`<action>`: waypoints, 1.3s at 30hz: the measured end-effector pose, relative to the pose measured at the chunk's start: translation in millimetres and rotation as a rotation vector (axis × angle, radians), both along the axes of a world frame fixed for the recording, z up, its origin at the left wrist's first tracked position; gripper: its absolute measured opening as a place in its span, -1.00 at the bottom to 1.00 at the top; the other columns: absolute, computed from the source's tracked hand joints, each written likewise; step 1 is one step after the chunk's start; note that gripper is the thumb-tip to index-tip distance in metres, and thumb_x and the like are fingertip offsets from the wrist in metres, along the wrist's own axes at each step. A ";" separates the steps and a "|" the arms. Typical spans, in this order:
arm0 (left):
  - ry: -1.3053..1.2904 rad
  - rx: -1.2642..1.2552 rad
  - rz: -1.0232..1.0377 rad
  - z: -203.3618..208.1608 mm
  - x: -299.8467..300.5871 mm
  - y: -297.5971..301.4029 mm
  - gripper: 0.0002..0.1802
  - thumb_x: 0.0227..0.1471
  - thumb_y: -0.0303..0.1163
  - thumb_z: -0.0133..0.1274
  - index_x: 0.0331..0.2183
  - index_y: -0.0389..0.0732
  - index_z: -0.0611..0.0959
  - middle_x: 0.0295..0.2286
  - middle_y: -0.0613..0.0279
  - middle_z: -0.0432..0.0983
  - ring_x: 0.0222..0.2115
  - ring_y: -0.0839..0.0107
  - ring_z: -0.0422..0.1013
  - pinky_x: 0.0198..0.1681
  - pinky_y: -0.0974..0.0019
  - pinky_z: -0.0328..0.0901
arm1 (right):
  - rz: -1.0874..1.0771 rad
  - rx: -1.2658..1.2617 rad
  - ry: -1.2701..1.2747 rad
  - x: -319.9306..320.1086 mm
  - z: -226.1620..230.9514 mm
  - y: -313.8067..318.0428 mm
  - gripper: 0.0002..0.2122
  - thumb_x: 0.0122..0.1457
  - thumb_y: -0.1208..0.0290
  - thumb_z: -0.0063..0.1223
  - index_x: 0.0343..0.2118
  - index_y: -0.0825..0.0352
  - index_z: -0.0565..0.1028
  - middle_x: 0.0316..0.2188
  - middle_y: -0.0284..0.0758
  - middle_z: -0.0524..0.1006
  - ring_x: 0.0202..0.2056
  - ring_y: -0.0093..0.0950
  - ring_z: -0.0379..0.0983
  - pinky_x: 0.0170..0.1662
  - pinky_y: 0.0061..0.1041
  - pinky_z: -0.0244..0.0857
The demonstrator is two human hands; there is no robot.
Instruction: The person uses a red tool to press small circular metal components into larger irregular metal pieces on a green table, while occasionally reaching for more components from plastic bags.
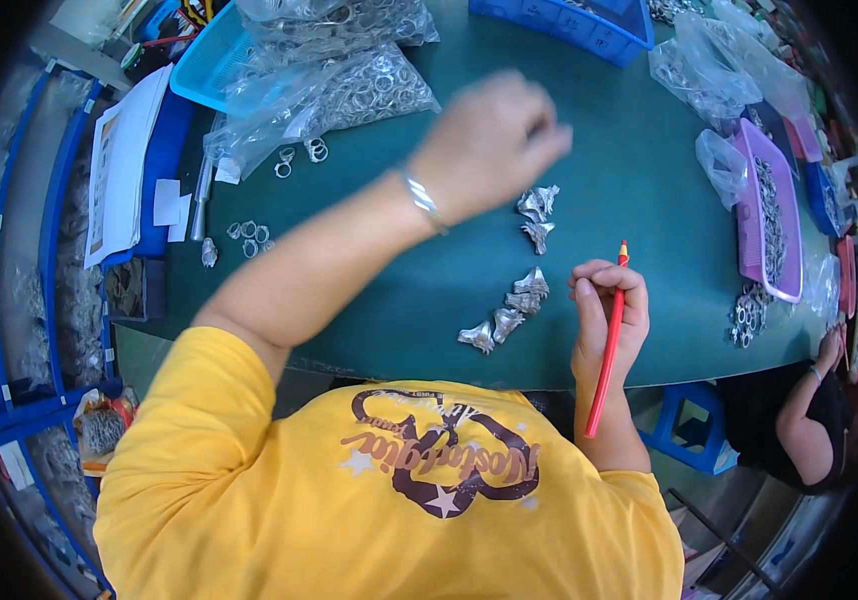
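Right hand (595, 326) has a red pencil (605, 370) pinched; left hand (497, 148) is too blurry to tell. Silver pieces (524, 302) lie loose on the surface (389, 285) left of the pencil, no clue which are done.

Desk (629, 130), one, broad, green top. Rack (49, 415), one, blue-framed, standing along the left side. Stool (684, 452), one, blue plastic, beside the desk's near edge, at right. Floor (142, 350), greenish grey, partly visible.

Fairly bright, even light; left hand (497, 140) motion-blurred; bracelet (424, 201) glinting; fisheye bending outward, corners black.
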State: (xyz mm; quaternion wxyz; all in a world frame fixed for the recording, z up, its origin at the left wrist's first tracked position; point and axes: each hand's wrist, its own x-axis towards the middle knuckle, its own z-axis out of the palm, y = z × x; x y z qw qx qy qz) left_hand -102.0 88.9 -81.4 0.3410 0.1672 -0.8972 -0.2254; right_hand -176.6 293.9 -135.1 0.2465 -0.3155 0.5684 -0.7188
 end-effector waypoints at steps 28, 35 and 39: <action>0.070 1.268 -0.086 -83.1 115.3 76.6 -0.78 -0.01 -0.67 -0.02 -0.23 -0.38 0.48 -0.14 0.07 0.37 -0.29 0.46 0.43 -0.24 0.45 0.37 | 0.392 0.177 0.621 26.5 -8.2 -36.6 -0.78 -0.16 0.64 0.19 -0.41 0.33 0.42 -0.51 -0.30 0.43 -0.43 -0.31 0.34 -0.36 -0.40 0.23; 0.204 1.754 -0.198 -69.8 113.9 73.5 -0.76 -0.01 -0.60 0.03 -0.22 -0.35 0.47 -0.22 0.14 0.42 -0.28 0.49 0.41 -0.22 0.45 0.35 | 0.388 0.201 0.548 24.8 -12.5 -30.0 -0.66 -0.27 0.51 0.35 -0.43 0.33 0.38 -0.47 -0.29 0.45 -0.45 -0.35 0.35 -0.41 -0.46 0.23; 0.132 1.576 -0.139 -71.8 115.5 74.7 -0.71 -0.02 -0.58 0.06 -0.19 -0.33 0.45 -0.24 0.16 0.42 -0.32 0.51 0.41 -0.25 0.48 0.35 | 0.382 0.189 0.559 29.6 -9.3 -30.7 -0.65 -0.27 0.51 0.36 -0.46 0.34 0.35 -0.47 -0.27 0.44 -0.47 -0.36 0.35 -0.40 -0.48 0.25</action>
